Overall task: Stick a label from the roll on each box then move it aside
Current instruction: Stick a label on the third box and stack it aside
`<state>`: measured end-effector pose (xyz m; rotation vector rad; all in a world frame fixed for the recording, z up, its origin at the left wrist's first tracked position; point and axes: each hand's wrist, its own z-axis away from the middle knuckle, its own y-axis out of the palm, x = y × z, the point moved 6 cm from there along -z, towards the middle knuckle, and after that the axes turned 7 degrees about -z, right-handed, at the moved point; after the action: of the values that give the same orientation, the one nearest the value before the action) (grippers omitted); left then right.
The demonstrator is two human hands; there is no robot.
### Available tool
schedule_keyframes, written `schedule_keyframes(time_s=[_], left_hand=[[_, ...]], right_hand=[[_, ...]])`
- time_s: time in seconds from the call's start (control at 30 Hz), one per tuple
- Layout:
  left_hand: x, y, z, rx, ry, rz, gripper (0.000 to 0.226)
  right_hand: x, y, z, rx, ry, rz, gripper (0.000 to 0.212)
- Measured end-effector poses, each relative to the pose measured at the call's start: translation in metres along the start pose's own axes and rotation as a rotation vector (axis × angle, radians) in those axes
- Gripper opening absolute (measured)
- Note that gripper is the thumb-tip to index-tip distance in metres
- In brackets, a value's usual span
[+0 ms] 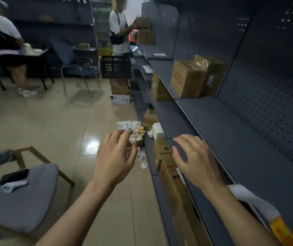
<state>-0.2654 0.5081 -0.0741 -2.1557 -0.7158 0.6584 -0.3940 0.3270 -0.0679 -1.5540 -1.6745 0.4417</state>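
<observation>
My left hand point(115, 157) hovers over the floor with its fingers loosely curled, the fingertips in front of a heap of crumpled white backing paper point(133, 127); I see nothing plainly held in it. My right hand point(195, 160) is spread with bent fingers at the front edge of the grey shelf point(230, 139), above brown cardboard boxes point(168, 167) on the lower shelf. A white strip of label paper point(248, 197) with a yellow end lies at the shelf edge beside my right forearm. Two taped boxes point(195, 77) stand further along the shelf.
A white device point(157, 131) sits on the lower shelf near the paper heap. A grey cushioned chair point(21, 197) carrying a phone stands at the left. A black crate point(115, 66) on stacked boxes stands ahead. Two people work at the back.
</observation>
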Motion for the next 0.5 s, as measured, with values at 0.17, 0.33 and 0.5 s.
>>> schedule_keyframes(time_s=[0.17, 0.33, 0.5], left_hand=[[0.01, 0.021, -0.064, 0.016, -0.011, -0.059, 0.047], [0.022, 0.048, -0.113, -0.002, -0.008, -0.196, 0.048], [0.056, 0.089, -0.145, 0.035, -0.029, -0.194, 0.046]], right_hand=[[-0.029, 0.034, -0.068, 0.002, 0.0, -0.066, 0.038], [-0.058, 0.07, -0.129, 0.014, -0.001, -0.129, 0.036], [-0.073, 0.118, -0.173, 0.106, 0.007, -0.156, 0.038]])
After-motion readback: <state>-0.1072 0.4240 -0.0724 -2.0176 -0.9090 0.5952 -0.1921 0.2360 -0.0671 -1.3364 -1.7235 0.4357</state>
